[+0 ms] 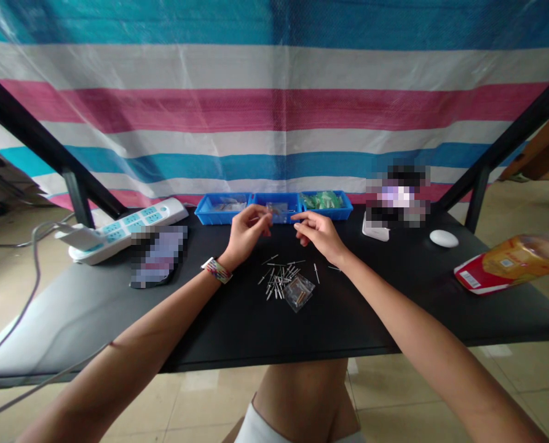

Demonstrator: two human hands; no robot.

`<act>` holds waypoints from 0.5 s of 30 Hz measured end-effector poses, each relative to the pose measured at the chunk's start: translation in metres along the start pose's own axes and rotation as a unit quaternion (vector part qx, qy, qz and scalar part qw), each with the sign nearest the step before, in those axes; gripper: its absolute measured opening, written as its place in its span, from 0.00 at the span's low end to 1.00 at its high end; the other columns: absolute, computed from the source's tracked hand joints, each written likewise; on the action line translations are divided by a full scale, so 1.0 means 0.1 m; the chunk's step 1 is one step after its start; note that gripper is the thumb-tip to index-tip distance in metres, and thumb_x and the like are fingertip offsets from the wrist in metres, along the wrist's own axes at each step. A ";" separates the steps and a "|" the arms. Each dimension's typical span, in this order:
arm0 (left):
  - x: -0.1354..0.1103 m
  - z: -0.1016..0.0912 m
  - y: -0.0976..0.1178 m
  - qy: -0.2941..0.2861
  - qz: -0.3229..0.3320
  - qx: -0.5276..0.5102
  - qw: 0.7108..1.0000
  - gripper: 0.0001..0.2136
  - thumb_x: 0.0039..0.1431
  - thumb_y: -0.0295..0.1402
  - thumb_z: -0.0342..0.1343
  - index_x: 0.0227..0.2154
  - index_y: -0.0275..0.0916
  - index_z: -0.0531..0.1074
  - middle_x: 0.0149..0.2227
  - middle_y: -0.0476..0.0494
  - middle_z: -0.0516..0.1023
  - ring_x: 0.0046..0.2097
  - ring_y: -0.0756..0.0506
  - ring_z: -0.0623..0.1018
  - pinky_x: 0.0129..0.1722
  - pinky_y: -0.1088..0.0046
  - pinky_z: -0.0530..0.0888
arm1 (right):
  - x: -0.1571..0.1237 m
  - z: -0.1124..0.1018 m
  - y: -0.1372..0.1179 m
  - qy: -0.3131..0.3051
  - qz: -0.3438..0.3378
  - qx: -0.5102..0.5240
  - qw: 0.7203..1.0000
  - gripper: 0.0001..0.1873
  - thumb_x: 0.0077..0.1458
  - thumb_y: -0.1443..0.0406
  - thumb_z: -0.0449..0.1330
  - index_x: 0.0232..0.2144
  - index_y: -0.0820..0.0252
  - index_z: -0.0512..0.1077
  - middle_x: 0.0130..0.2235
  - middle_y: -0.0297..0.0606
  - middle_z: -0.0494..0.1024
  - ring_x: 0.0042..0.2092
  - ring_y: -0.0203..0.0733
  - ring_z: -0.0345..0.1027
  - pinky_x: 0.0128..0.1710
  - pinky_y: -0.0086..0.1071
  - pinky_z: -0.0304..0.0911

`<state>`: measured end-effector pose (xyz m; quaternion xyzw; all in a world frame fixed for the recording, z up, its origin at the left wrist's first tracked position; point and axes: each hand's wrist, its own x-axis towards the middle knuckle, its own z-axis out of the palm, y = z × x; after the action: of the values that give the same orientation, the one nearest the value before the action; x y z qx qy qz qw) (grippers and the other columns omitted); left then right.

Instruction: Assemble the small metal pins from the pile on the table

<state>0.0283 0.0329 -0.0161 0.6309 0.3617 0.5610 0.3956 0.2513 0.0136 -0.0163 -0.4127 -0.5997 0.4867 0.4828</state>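
My left hand (249, 231), with a patterned band at the wrist, is pinched at the edge of a small clear plastic bag (278, 212). The bag shows just in front of the middle blue bin (256, 205). Across a small gap, my right hand (320, 235) has its index finger and thumb slightly apart, pointing toward the bag; I see nothing between them. Below both hands, a loose pile of thin silver blind rivets (278, 282) lies on the black table (237, 335). Another clear bag (299, 292), with small brownish pieces inside, rests against the pile.
The left blue bin (200, 210) contains clear bags; the right one (346, 214) has green packets. A power strip (126, 229) with cables lies left. To the right are a white box (375, 231), a white oval object (444, 239) and a lying drink bottle (509, 261).
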 end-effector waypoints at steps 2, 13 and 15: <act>0.08 -0.07 -0.04 0.110 0.028 -0.003 0.993 0.16 0.63 0.47 0.66 0.39 0.39 0.72 0.26 0.53 0.76 0.24 0.52 0.77 0.26 0.77 0.74 | 0.00 -0.03 -0.03 -0.009 0.007 -0.006 1.000 0.20 0.53 0.54 0.68 0.44 0.59 0.77 0.28 0.31 0.76 0.25 0.35 0.67 0.27 0.31 0.65; 0.35 -0.51 -0.31 0.250 -0.031 -0.077 0.965 0.17 0.66 0.46 0.61 0.41 0.43 0.59 0.33 0.52 0.79 0.27 0.52 0.82 0.28 0.77 0.76 | -0.09 -0.08 -0.11 -0.253 -0.086 -0.279 0.922 0.06 0.49 0.74 0.68 0.30 0.60 0.82 0.34 0.35 0.80 0.30 0.33 0.65 0.31 0.29 0.59; 0.34 -0.52 -0.32 0.234 -0.033 -0.065 0.969 0.16 0.66 0.44 0.59 0.40 0.44 0.57 0.32 0.55 0.77 0.27 0.52 0.81 0.29 0.76 0.75 | -0.09 -0.07 -0.10 -0.261 -0.090 -0.287 0.917 0.08 0.49 0.75 0.67 0.31 0.60 0.82 0.34 0.35 0.80 0.30 0.34 0.65 0.31 0.29 0.59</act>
<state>-0.0200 0.0818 -0.0283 0.4427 0.4278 0.7020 0.3580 0.2600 0.0045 -0.0079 -0.3361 -0.8530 0.3385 0.2120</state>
